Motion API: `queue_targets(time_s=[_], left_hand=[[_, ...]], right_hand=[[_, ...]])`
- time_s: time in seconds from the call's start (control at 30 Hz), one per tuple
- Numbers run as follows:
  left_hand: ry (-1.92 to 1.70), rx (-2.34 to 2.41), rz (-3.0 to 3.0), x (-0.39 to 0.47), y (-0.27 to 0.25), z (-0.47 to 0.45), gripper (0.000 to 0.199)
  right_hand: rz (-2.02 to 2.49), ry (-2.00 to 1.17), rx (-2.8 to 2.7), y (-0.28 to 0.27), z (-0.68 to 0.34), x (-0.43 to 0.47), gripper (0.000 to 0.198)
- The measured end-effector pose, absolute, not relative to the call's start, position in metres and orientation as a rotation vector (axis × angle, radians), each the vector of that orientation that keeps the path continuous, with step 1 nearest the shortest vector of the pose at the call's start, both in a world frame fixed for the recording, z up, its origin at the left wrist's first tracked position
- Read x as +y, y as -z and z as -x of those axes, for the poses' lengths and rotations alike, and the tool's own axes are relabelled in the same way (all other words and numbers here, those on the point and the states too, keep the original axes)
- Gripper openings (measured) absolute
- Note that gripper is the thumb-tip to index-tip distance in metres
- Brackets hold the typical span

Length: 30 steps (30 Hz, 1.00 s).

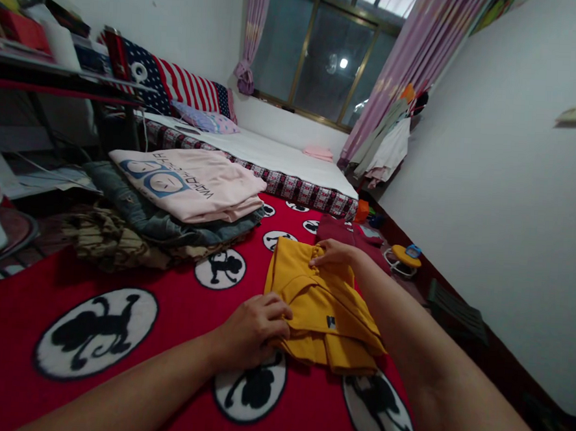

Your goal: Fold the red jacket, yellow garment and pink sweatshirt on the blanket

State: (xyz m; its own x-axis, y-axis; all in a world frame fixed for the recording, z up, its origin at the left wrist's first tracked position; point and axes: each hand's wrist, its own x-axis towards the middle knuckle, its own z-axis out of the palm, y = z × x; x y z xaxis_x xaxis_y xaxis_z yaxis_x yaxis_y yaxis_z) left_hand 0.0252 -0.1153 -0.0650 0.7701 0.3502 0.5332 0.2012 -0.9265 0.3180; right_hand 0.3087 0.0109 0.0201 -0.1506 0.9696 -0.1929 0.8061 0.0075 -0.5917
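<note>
A mustard-yellow garment (pixel 322 302), folded into a compact bundle with a small dark label, lies on a red blanket (pixel 176 358) printed with black figures in white circles. My left hand (pixel 254 327) grips its near left edge with curled fingers. At the far edge, my right hand (pixel 334 254) pinches the yellow cloth between thumb and fingers. Left of the garment rises a pile of clothes: a pink printed shirt (pixel 196 190) on top, blue denim (pixel 123 199) beneath it, and a crumpled khaki piece (pixel 115 241) at the bottom. A dark red garment (pixel 350 235) lies beyond my right hand.
A low bed (pixel 272 149) with a white top stands below the window. To the left is a cluttered desk (pixel 33 73). Along the right wall are a yellow-topped stool (pixel 406 256) and a dark slatted seat (pixel 458 310). Clothes (pixel 390 147) hang near the curtain.
</note>
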Motion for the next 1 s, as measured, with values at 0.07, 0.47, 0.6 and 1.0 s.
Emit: queue_targets(time_s=[0.07, 0.47, 0.6, 1.0], left_hand=[[-0.896, 0.422, -2.726, -0.115, 0.065, -0.025, 0.024], [-1.008, 0.583, -2.675, -0.114, 0.062, -0.022, 0.027], [-1.066, 0.754, -2.573, -0.108, 0.065, -0.022, 0.029], [-1.008, 0.643, -2.484, -0.103, 0.072, -0.022, 0.032]], right_hand=[[1.852, -0.872, -2.024, -0.022, -0.304, 0.000, 0.035], [1.823, -0.137, -2.183, -0.049, -0.289, -0.066, 0.044], [1.788, -0.261, -2.105, -0.086, -0.293, -0.071, 0.042], [1.896, -0.565, -1.888, -0.135, -0.304, -0.085, 0.040]])
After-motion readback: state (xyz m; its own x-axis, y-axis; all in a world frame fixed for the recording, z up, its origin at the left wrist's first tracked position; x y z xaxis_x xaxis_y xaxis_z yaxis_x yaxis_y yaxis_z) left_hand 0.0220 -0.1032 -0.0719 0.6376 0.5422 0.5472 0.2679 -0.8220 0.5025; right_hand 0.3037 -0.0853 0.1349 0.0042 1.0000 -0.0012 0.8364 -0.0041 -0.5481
